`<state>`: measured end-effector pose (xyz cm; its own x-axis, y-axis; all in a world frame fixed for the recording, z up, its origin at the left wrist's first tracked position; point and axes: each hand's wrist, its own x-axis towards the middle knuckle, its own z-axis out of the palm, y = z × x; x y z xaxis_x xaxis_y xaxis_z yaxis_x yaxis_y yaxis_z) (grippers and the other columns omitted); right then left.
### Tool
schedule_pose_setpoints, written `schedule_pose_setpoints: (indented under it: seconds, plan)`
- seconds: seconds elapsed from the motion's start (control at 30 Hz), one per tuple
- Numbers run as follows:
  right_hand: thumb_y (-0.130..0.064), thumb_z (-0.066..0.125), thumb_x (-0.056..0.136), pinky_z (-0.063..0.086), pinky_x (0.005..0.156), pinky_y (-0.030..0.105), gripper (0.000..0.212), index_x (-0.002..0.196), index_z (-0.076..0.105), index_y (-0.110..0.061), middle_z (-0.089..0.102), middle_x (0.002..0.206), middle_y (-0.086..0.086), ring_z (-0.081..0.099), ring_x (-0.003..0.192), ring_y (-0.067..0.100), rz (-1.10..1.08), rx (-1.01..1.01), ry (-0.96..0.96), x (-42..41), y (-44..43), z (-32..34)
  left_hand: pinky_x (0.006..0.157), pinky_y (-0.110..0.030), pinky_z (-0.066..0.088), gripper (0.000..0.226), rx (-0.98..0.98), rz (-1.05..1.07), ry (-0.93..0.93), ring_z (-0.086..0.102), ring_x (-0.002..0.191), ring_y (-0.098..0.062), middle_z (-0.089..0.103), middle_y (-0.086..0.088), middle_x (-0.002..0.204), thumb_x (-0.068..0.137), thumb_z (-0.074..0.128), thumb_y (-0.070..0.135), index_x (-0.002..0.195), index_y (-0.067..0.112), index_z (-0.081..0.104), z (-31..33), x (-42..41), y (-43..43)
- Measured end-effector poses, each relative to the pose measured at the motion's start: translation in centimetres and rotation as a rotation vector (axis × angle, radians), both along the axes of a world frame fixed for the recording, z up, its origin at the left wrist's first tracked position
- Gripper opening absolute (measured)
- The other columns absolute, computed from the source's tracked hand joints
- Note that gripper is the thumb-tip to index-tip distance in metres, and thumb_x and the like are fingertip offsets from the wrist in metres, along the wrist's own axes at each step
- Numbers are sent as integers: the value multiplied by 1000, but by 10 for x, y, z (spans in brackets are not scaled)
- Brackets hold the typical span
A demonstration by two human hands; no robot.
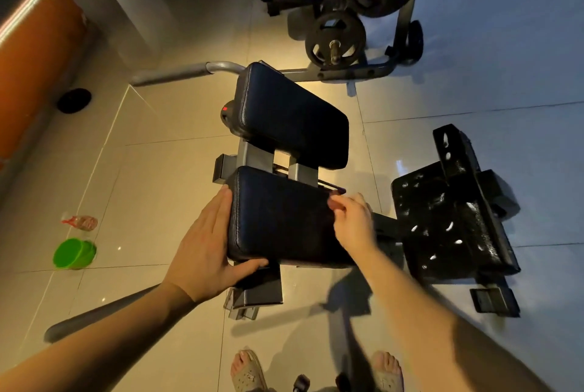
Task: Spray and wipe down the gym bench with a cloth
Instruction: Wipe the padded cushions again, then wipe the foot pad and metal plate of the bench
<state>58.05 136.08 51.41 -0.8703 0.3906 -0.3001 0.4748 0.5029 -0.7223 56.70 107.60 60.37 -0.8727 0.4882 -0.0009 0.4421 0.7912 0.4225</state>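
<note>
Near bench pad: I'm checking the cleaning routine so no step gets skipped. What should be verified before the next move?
1. Left hand steadies the near pad: ok, it lies flat on the pad's left side, thumb under the near edge.
2. Cloth in the right hand: cannot tell, its fingers curl at the pad's right edge, blurred.
3. Spray in hand: not ok, a red-topped bottle lies on the floor at left, by a green cup.
4. Far pad free of things: ok.
5. Near pad wet with spray: cannot tell, the surface is dark.
</note>
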Motion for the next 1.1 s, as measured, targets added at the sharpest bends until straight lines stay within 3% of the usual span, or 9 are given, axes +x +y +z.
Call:
schedule_pose_setpoints:
  seconds: [0.1,0.17,0.33,0.47,0.6,0.73,0.83,1.0,1.1]
  plan:
    - [-14,59,99,54,91,36,25,119,72,-22,68,120,8,64,111,31,9,89,-377,38,51,-15,125,-47,27,124,20,-12,18,23,155,-21,16,-1,171,75,62,86,164,30,-2,1,-2,-2]
    - [-14,58,100,53,89,40,26,121,70,-22,68,119,11,63,109,33,-70,24,-423,63,57,-12,124,-47,27,122,30,-14,29,26,154,-22,19,-2,171,76,63,85,164,29,-1,1,-3,-2]
    - [-14,64,98,53,98,57,28,115,67,-35,59,120,5,55,114,34,-325,-384,-333,98,40,11,123,-40,27,117,71,-40,66,28,148,-11,29,-3,166,76,64,82,163,31,4,10,3,3]
    - [-9,65,97,55,98,54,25,111,72,-29,68,112,7,65,106,32,-409,-569,-178,113,26,36,112,-37,44,107,114,-55,85,47,131,-9,45,6,148,76,67,82,157,26,24,19,4,7]
    - [-2,58,98,53,100,51,31,106,73,-27,68,116,10,64,109,31,-538,-710,4,125,3,72,101,-35,50,92,136,-46,78,50,116,-7,51,7,132,75,73,74,144,26,35,25,-3,5]
    - [4,51,99,52,104,49,40,115,72,-26,66,121,5,62,114,27,-556,-708,112,148,-19,110,110,-48,46,91,93,4,89,49,129,-24,48,-4,146,81,71,65,150,18,33,33,5,16]
    - [9,51,98,54,101,41,42,124,68,-20,68,123,5,65,115,24,-527,-696,201,164,-27,133,123,-44,32,89,183,-140,9,34,148,-23,35,-4,163,89,72,51,160,16,29,51,33,52]
    - [10,66,90,57,79,20,40,120,67,-16,72,109,-4,72,97,3,-445,-630,294,193,-6,153,121,-34,35,71,239,-501,-289,42,139,-10,46,9,152,91,74,39,153,26,43,68,75,133]
    - [4,68,90,57,87,22,35,117,67,-18,73,110,-3,70,102,4,-382,-569,271,210,28,153,105,-39,50,42,229,-549,-387,57,118,-5,60,14,130,87,77,36,126,34,63,61,87,176]
